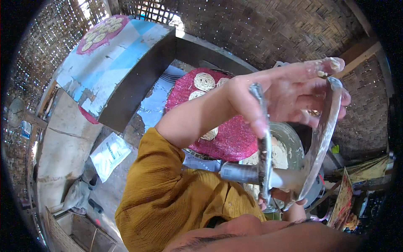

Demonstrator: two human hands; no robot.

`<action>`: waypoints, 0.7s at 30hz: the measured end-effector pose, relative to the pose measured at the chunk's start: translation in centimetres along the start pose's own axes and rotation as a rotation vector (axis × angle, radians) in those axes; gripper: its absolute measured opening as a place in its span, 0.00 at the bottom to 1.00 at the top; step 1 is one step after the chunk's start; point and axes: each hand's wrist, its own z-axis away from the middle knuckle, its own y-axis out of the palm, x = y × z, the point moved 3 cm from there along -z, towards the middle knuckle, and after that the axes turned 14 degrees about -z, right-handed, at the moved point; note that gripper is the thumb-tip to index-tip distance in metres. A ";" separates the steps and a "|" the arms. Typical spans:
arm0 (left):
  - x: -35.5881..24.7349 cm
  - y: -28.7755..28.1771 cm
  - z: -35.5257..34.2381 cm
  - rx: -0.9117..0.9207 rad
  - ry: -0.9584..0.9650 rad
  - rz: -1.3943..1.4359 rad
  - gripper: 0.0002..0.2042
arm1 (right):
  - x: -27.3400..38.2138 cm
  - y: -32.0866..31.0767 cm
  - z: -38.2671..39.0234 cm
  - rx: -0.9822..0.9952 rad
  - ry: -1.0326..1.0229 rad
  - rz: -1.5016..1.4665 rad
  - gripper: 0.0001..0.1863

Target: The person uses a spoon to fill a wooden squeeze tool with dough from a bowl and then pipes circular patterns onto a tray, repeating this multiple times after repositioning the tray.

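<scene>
My left hand (289, 101) is raised at upper right, fingers apart and partly curled, pale dough stuck to a fingertip. Two long handles of a hand press cross in front of it; whether it touches them is unclear. The press (241, 172) has a grey cylinder between worn bars. At its lower end my right hand (295, 210), mostly hidden, is closed around it. Beneath the press sits a bowl (297, 136) holding pale dough (279, 155). Left of the bowl, coils of noodle strands (204, 81) lie on a round tray covered with pink mesh (235, 140), partly hidden by my left arm.
A table with a peeling blue-and-white top (121, 46) stands at upper left, bearing another pink mesh round (90, 47) with several pale coils. A white plastic bag (110, 154) and dark sandals (95, 206) lie on the floor. Woven walls (252, 31) surround the space.
</scene>
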 end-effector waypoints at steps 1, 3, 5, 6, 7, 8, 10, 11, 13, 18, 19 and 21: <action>0.1 -1.1 0.6 -0.051 0.005 -0.085 0.48 | 0.1 -0.5 0.0 -0.018 0.030 -0.001 0.49; 0.3 -3.6 2.2 -0.203 -0.015 -0.178 0.44 | 0.7 -1.3 -0.3 -0.043 0.066 -0.016 0.49; 1.0 -6.7 3.6 -0.385 -0.090 -0.154 0.37 | 0.3 -1.3 -0.2 -0.100 0.063 -0.061 0.49; 1.5 -8.2 4.9 -0.474 -0.116 -0.140 0.34 | 0.3 -1.5 -0.6 -0.107 0.065 -0.076 0.49; 2.0 -10.0 6.1 -0.471 -0.077 -0.051 0.28 | 0.1 -1.8 -1.2 -0.118 0.067 -0.089 0.49; 2.3 -11.4 6.9 -0.466 -0.038 0.038 0.23 | -0.1 -1.9 -1.6 -0.127 0.069 -0.095 0.48; 2.2 -13.6 9.8 -0.698 -0.099 0.101 0.22 | 0.0 -3.0 -3.1 -0.102 0.099 -0.081 0.48; 2.1 -14.4 10.6 -0.694 -0.096 0.116 0.22 | 0.0 -3.1 -3.6 -0.131 0.053 0.007 0.46; 1.9 -15.3 11.9 -0.687 -0.093 0.138 0.22 | -0.1 -3.2 -4.0 -0.189 0.062 0.061 0.46; 1.5 -14.2 13.2 -0.706 -0.072 0.161 0.21 | 0.3 -1.3 -4.2 -0.323 0.118 0.212 0.45; 1.8 -13.5 13.1 -0.757 -0.078 0.145 0.21 | 0.4 -0.7 -3.5 -0.356 0.130 0.194 0.44; 2.0 -12.2 13.0 -0.752 -0.054 0.141 0.21 | 1.8 0.4 -2.6 -0.370 0.131 0.270 0.42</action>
